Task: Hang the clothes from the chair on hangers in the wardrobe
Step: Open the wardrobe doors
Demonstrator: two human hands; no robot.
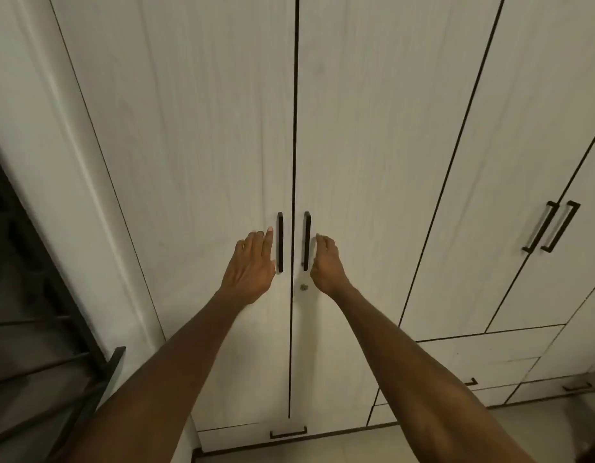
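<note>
The pale wardrobe stands shut, its two black handles flanking the centre seam above a small lock, the left hand and right hand reaching beside them with loose fingers gripping nothing, more handled doors and drawers to the right, a dark rack left, tiled floor below.

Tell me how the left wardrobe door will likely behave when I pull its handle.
The left door is a tall flat panel, so it should swing stiffly, not flex. Its handle is a slim dark bar that should suit a firm grip. No lock shows on it; the round one sits on the right door.
</note>
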